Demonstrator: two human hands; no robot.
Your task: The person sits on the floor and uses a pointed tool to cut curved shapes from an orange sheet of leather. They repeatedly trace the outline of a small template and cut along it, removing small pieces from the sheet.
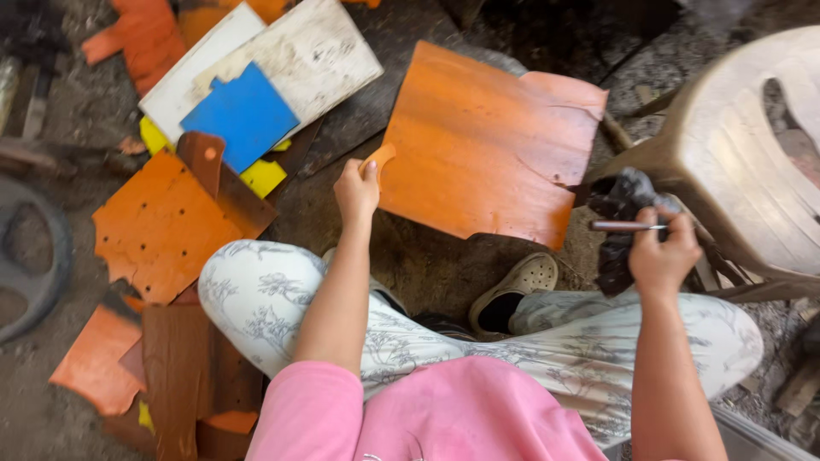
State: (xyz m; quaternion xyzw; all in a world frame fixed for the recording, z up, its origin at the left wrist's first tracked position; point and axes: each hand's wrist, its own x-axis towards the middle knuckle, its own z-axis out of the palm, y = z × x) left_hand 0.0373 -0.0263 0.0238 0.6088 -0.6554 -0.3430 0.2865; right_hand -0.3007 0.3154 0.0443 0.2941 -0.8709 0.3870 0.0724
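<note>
At the far left of the frame a dark rubber tyre point(30, 256) lies on the dirt floor point(427, 256). Just right of it a heap of cut sheets spreads from upper left to lower left: a white scuffed board point(299, 51), a bright blue square sheet point(243, 115) lying on it, a yellow scrap point(263, 177) peeking out beneath, a punched orange leather piece with small holes point(162, 226), and brown and orange offcuts point(175, 367) by the person's knee.

Near the centre, the left hand point(357, 189) reaches forward with its grip closed, thumb and fingers pinching the lower left corner tab of a large orange leather sheet with ragged edges point(487, 145). That sheet fills the upper middle of the frame, lying flat on the floor with its held corner lifted slightly. Below it a beige perforated clog point(517, 286) shows between the patterned white trousers point(265, 299).

At right of the frame, the right hand point(662, 252) has its grip closed around a thin metal tool with a pen-like shaft point(623, 226), pointing left, and around a crumpled black plastic bag point(619, 222); whether the fingers clamp both firmly is hard to tell. Behind it, at the right edge, stands a worn beige plastic chair point(752, 162).
</note>
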